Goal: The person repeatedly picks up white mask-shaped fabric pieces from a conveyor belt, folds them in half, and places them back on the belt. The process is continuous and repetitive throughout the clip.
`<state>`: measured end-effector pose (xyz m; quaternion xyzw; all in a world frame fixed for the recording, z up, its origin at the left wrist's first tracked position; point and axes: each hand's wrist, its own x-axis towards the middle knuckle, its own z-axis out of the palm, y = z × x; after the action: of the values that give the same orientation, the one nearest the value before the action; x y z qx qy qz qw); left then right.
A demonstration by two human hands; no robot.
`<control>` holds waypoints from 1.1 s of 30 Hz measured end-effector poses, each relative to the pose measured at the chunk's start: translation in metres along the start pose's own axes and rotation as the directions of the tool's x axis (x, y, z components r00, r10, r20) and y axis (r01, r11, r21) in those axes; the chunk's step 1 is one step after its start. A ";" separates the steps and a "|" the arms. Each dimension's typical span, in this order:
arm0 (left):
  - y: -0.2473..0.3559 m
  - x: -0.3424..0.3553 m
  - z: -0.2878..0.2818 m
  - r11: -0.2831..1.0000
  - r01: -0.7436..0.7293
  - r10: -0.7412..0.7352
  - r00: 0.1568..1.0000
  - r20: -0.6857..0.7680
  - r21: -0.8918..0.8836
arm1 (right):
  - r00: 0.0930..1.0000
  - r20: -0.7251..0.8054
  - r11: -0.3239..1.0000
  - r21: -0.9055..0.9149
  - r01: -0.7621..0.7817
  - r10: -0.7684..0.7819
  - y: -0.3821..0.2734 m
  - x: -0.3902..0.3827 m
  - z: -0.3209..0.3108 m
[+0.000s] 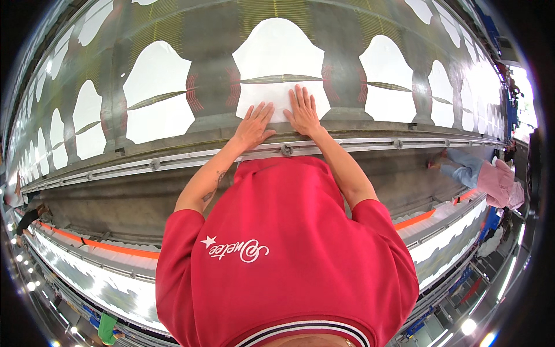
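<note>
Both of my hands rest flat on a white cut fabric piece [286, 95] at the near side of a long table [211, 87]. My left hand [253, 126] lies over its lower left corner, fingers stretched out and palm near the table edge. On the right part of the same piece, my right hand [302, 110] is spread with its fingers pointing away from me. Just beyond sits a larger rounded white piece [278, 49], parted from the near one by a narrow gap. Neither hand grips anything.
More white pieces, such as a left one [157, 66] and a right one [390, 104], lie in pairs along the table. A metal rail [196, 159] runs along its front edge. Behind me is another long table [110, 283] with an orange strip. A person in pink [494, 182] stands far right.
</note>
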<state>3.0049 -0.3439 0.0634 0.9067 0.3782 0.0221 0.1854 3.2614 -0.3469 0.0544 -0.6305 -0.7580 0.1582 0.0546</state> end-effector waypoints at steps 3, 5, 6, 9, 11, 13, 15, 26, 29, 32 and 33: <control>-0.011 0.001 0.007 0.998 0.042 -0.044 0.998 -0.053 -0.042 | 0.999 0.040 1.000 -0.021 -0.010 0.011 0.000 0.002 -0.003; -0.021 -0.005 0.011 0.973 0.224 -0.229 0.962 -0.149 -0.045 | 0.997 0.070 1.000 -0.006 -0.025 0.025 -0.001 0.004 -0.005; -0.027 -0.009 0.013 0.950 0.310 -0.312 0.928 -0.204 -0.041 | 0.996 0.082 0.999 0.018 -0.038 0.036 -0.001 0.005 -0.007; -0.039 -0.021 0.018 0.848 0.520 -0.529 0.816 -0.235 -0.102 | 0.992 0.105 0.994 0.075 -0.075 0.066 -0.002 0.004 -0.013; -0.035 -0.028 0.023 0.859 0.501 -0.510 0.815 -0.275 -0.105 | 0.991 0.116 0.990 0.108 -0.086 0.074 -0.006 -0.002 -0.014; -0.027 -0.031 0.027 0.854 0.508 -0.519 0.814 -0.262 -0.114 | 0.991 0.116 0.987 0.131 -0.088 0.073 -0.006 -0.006 -0.016; -0.013 -0.035 0.030 0.841 0.530 -0.541 0.817 -0.200 -0.110 | 0.993 0.105 0.991 0.117 -0.067 0.054 -0.007 -0.011 -0.015; -0.007 -0.025 0.025 0.759 0.551 -0.650 0.619 -0.441 -0.346 | 0.997 -0.019 0.973 0.219 -0.068 0.074 -0.009 -0.015 -0.006; -0.010 -0.024 0.022 0.727 0.555 -0.686 0.612 -0.394 -0.405 | 0.990 -0.112 0.960 0.275 -0.056 0.090 -0.024 0.001 -0.005; 0.002 -0.027 0.022 0.714 0.620 -0.693 0.556 -0.459 -0.326 | 0.983 -0.181 0.947 0.310 0.086 -0.030 -0.042 0.027 -0.006; 0.006 -0.025 0.023 0.714 0.644 -0.674 0.523 -0.522 -0.276 | 0.979 -0.182 0.952 0.273 0.137 -0.089 -0.048 0.040 -0.007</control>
<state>2.9952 -0.3724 0.0469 0.6367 0.7293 0.2392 0.0746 3.2109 -0.3140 0.0711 -0.5827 -0.7550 0.2083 0.2168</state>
